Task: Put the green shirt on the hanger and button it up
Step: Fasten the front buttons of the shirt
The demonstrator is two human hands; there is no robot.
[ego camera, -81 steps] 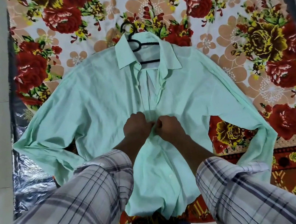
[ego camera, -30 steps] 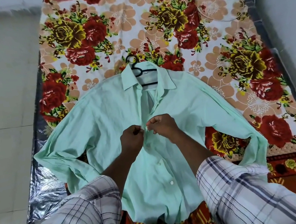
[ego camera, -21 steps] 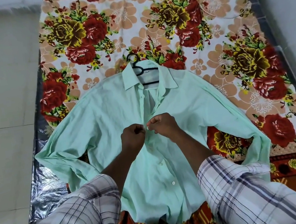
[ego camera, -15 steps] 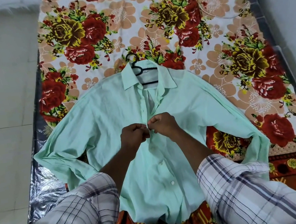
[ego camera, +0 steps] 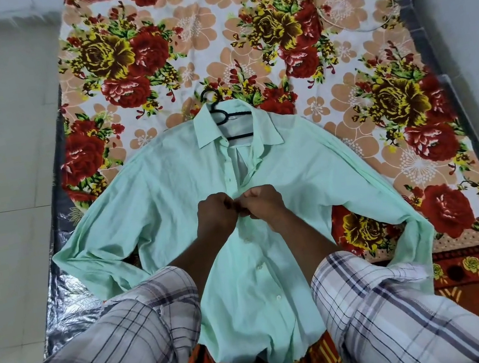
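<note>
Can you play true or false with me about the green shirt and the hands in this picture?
1. The green shirt lies flat on a flowery bedsheet. True.
2. The black hanger lies beside the shirt, not in it. False: it sits inside the collar, with its hook poking out at the top.
3. The left hand and the right hand meet at the middle of the shirt front. True.
4. The shirt is closed all the way up to the collar. False: it gapes open between the hands and the collar.
5. The person wears a plain red shirt. False: the sleeves are checked grey and white.
</note>
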